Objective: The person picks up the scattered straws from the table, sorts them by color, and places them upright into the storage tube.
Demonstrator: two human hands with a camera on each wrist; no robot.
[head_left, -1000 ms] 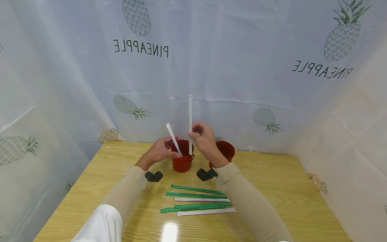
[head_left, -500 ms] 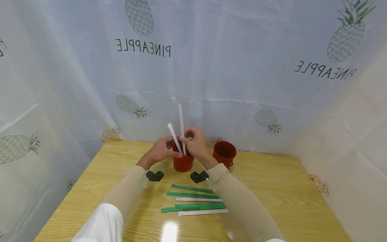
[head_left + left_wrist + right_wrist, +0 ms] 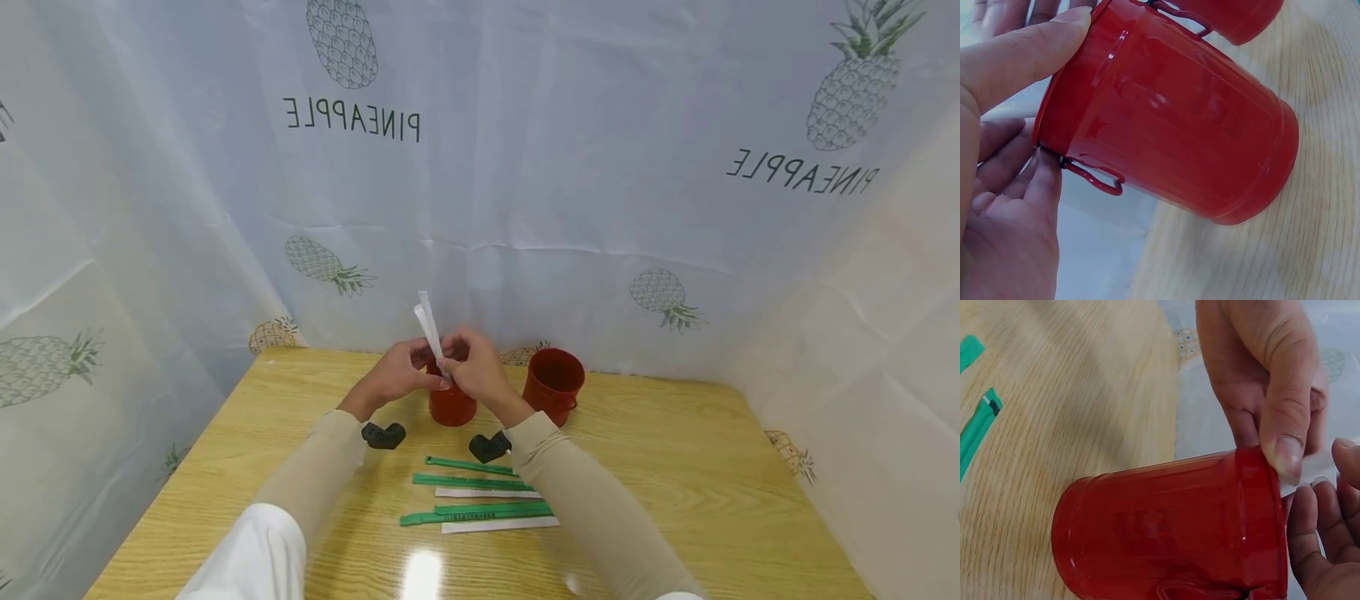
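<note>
A small red bucket (image 3: 452, 408) with little side handles stands on the table. My left hand (image 3: 396, 372) grips its rim from the left; in the left wrist view the thumb (image 3: 1035, 53) lies along the rim, with fingers on the other side. Two white wrapped straws (image 3: 429, 327) rise close together from the bucket, leaning left. My right hand (image 3: 474, 367) pinches one of them low, right at the bucket's mouth. In the right wrist view the right hand's fingers (image 3: 1329, 540) are beside the rim, across from the left thumb. The straws' lower ends are hidden inside the bucket.
A second red bucket (image 3: 555, 385) stands to the right, close to the right wrist. Several green wrapped straws (image 3: 480, 482) and white ones (image 3: 498, 526) lie nearer me, partly under the right forearm. A pineapple-print curtain (image 3: 525, 208) hangs behind the wooden table (image 3: 675, 467).
My right hand has moved left and slightly down, bringing its upright white straw lower into the bucket and against the other one. My left hand has kept its hold on the rim.
</note>
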